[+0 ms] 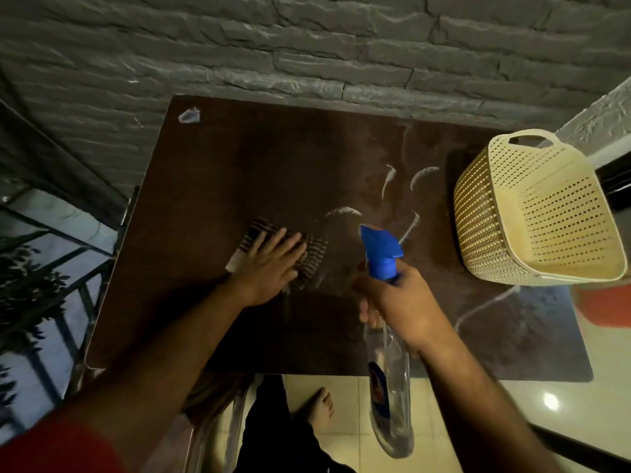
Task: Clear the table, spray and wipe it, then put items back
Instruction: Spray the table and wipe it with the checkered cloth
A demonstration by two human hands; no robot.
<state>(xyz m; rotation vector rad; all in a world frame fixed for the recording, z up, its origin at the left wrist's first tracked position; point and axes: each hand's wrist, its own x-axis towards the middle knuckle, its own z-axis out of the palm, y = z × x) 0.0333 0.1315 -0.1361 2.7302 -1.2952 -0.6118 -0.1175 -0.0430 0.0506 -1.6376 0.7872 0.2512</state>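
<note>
A dark brown table [239, 165] stands against a grey stone wall. My left hand [269, 268] lies flat on a striped brown cloth [314, 257] near the table's middle, fingers spread. My right hand [399, 302] grips the neck of a clear spray bottle [389, 387] with a blue trigger head [380, 250], nozzle pointing away over the table. White spray streaks [423, 175] and wet marks lie on the surface right of the cloth.
A cream perforated plastic basket [532, 213] sits tilted at the table's right edge. A small crumpled wrapper [189, 115] lies at the far left corner. An orange object [604, 305] is at the right. A metal railing [51, 268] runs on the left; my bare foot [321, 407] is below on the tiled floor.
</note>
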